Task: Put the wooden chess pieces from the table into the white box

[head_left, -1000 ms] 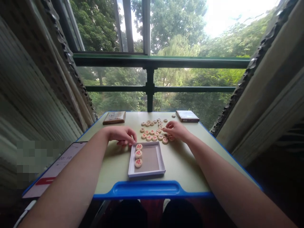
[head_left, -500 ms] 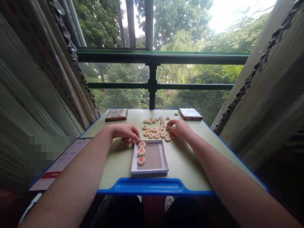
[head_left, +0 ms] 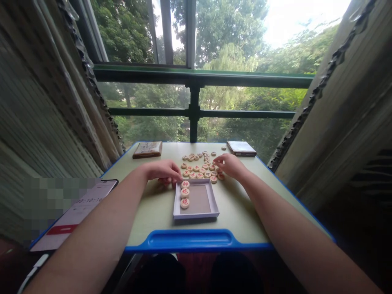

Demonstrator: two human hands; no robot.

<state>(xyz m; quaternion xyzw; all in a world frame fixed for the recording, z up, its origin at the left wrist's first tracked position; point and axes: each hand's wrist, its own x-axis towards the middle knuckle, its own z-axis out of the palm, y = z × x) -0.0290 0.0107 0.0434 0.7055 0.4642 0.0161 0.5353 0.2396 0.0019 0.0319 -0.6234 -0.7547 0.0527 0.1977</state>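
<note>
Head view: three discs (head_left: pixel 185 193) line the tray's left edge (head_left: pixel 177 200), room rightward.

Daylight is streaming through the window (head_left: pixel 191 36) beyond the desk (head_left: pixel 239 212); above it, sky (head_left: pixel 289 20) is glaring; beside it, curtains (head_left: pixel 52 90) are blurring dimly.

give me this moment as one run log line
left hand: at far left corner of tray | right hand: at loose pieces, grip unclear | in tray: three red-marked pieces, left side
</note>
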